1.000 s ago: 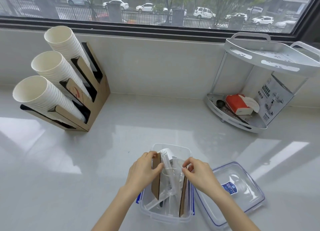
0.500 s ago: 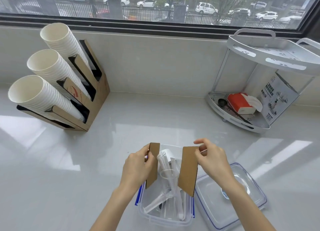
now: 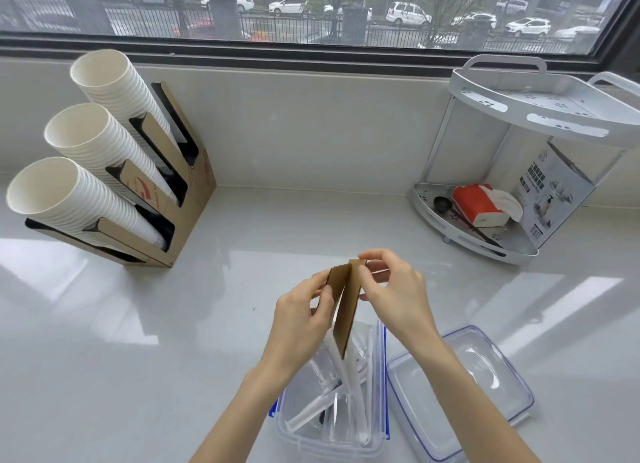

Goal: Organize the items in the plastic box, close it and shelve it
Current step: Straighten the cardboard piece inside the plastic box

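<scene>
The clear plastic box [image 3: 332,438] sits on the white counter [image 3: 104,358] at the near edge, directly below the hands, with its top open. It holds loose white wrapped straws [image 3: 341,390] and other clear plastic pieces lying at mixed angles; the individual items cannot be told apart. Blue latch tabs show on the left and right rims of the box.

The lid [image 3: 460,390], clear with a blue seal line, lies flat on the counter just beside the box on its right side, detached from it.

Above the box, both hands are raised and brought together. The left hand [image 3: 304,320] pinches one brown cardboard piece [image 3: 337,277] at its upper end between thumb and fingers. The right hand [image 3: 394,286] pinches a second, longer cardboard strip [image 3: 348,313] at its top edge. The two cardboard pieces touch near their upper ends. The longer strip hangs down edge-on, with its lower end over the open box; whether it touches the contents cannot be determined.

Further back on the left, a brown cardboard holder [image 3: 187,199] carries three tilted stacks of white paper cups [image 3: 69,199], mouths facing the viewer.

Further back on the right, a white two-tier corner rack [image 3: 540,112] stands against the wall. Its lower tier holds a red tissue pack [image 3: 479,204], a dark spoon [image 3: 441,204] and a printed carton [image 3: 554,192].

Behind the counter, a window [image 3: 311,8] shows a fence and parked cars.
</scene>
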